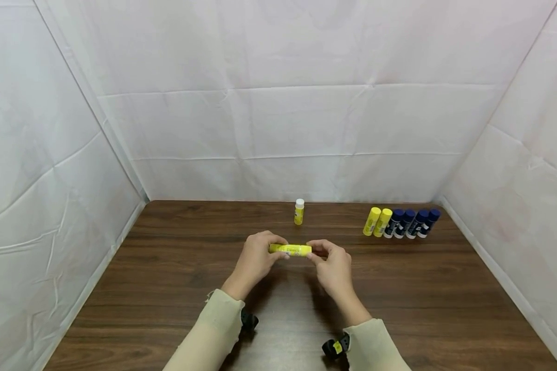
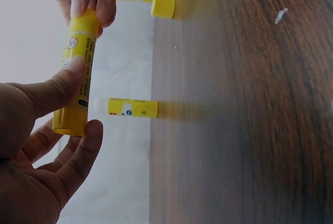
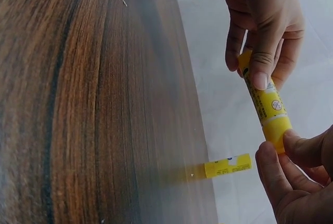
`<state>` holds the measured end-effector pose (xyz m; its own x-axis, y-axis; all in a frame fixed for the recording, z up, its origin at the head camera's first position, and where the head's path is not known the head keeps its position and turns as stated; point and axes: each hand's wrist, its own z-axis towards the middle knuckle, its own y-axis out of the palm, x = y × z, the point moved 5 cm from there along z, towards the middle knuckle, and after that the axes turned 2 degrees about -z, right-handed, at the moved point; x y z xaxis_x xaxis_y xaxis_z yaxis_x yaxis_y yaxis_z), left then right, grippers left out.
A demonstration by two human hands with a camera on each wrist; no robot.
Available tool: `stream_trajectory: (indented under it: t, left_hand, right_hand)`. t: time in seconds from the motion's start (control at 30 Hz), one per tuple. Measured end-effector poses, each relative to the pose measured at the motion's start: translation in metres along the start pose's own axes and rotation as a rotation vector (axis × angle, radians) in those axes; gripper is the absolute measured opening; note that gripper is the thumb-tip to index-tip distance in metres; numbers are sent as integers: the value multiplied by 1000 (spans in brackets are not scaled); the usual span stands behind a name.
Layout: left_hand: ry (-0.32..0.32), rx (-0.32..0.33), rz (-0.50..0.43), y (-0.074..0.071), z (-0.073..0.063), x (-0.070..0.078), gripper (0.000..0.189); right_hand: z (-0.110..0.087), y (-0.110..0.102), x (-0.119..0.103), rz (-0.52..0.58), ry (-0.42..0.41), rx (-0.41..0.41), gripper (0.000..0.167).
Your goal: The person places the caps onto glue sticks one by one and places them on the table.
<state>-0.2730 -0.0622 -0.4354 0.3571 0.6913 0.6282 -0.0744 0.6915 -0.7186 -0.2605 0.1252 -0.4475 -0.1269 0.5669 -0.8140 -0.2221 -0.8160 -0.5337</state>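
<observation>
A yellow glue stick (image 1: 295, 250) is held level above the table between both hands, its yellow cap (image 3: 276, 128) toward the right. My left hand (image 1: 256, 257) pinches the body of the stick between thumb and fingers. At the other end, my right hand (image 1: 335, 269) grips the cap with thumb and fingertips. Beyond the hands stands an uncapped glue stick (image 1: 299, 214), upright, yellow with a white top. In the left wrist view a loose yellow cap (image 2: 163, 7) sits on the table; in the head view I cannot make it out.
At the back right, two yellow glue sticks (image 1: 378, 222) stand in a row with several dark blue glue sticks (image 1: 411, 224). The brown wooden table (image 1: 167, 288) is bounded by white cloth walls (image 1: 283, 123) behind and on both sides.
</observation>
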Motion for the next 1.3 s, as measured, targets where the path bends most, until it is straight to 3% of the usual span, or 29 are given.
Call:
stream_trajectory:
  t: [0.37, 0.7, 1.0, 1.3]
  left_hand:
    - [4, -12, 24, 4, 1, 4, 26]
    - [58, 30, 54, 3, -3, 9, 25]
    - [65, 36, 101, 5, -3, 8, 31]
    - [67, 42, 74, 7, -5, 9, 29]
  right_hand:
    - [-1, -2, 4, -5, 13, 7, 17]
    - [-1, -3, 3, -5, -5, 11, 17]
    - [-1, 0, 2, -28, -14, 30, 17]
    - [-2, -1, 3, -19, 7, 36, 17]
